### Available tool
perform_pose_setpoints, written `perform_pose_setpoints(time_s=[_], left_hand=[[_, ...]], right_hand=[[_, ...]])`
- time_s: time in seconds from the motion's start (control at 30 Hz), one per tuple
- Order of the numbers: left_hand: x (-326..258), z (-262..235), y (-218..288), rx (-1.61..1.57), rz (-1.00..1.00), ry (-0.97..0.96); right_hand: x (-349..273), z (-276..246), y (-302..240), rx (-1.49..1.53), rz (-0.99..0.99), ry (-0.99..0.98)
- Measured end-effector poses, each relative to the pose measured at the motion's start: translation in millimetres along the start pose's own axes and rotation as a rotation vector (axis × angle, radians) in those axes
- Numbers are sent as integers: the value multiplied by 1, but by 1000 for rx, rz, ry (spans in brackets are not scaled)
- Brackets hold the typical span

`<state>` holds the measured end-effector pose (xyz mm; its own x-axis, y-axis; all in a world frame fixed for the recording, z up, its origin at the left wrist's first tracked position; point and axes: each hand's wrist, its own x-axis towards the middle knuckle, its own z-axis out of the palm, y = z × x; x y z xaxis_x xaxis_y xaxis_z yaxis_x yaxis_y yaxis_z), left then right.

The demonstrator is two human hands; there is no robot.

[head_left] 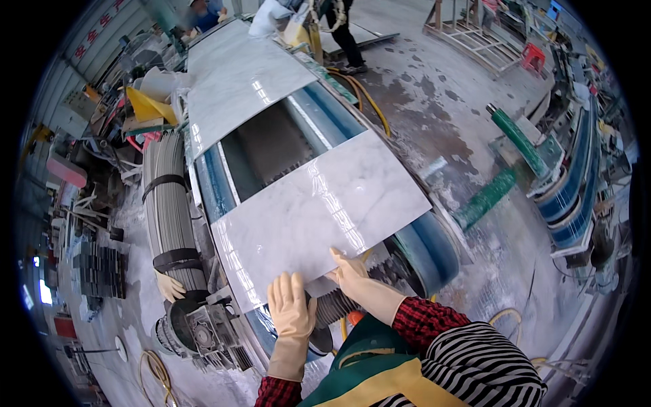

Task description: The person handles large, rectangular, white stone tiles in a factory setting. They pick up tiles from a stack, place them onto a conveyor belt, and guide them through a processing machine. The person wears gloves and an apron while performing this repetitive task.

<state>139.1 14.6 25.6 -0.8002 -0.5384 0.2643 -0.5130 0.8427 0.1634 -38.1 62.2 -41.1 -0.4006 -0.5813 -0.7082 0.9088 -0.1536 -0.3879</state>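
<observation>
A glossy white marble slab [319, 210] lies on a blue conveyor belt [424, 251] in front of me. Both my hands wear pale rubber gloves. My left hand [290, 305] rests flat at the slab's near edge, fingers spread. At the same edge, further right, my right hand [349, 268] presses on the slab with fingers extended. A second marble slab [237, 78] lies farther along the conveyor, with a gap of grey belt [271, 146] between the two.
A bundle of strapped grey strips [169, 210] stands left of the conveyor, with a motor gearbox [196, 332] near its foot. Another person [346, 34] stands at the far end. Green rollers [519, 139] and a second blue conveyor [576, 190] sit right on the wet concrete floor.
</observation>
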Motion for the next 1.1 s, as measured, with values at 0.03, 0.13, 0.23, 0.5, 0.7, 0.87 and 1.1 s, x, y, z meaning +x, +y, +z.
perform_pose_setpoints(time_s=[0.03, 0.13, 0.23, 0.5, 0.7, 0.87, 1.1], left_hand=[[11, -2, 12, 33, 44, -61], [29, -1, 27, 127, 55, -108], [34, 9, 13, 236, 99, -168], [118, -104, 31, 135, -91, -630], [138, -116, 24, 89, -102, -684], [131, -115, 13, 66, -29, -680], [128, -115, 22, 121, -116, -717]], right_hand=[[-8, -13, 6, 25, 12, -14], [-39, -24, 15, -12, 99, -10], [-55, -20, 22, 46, 141, -141], [-72, 8, -60, -660, -211, -812], [-55, -30, -70, -274, -85, -822], [-50, -90, -107, -239, -67, -750], [-59, -126, -191, -337, -330, -445]])
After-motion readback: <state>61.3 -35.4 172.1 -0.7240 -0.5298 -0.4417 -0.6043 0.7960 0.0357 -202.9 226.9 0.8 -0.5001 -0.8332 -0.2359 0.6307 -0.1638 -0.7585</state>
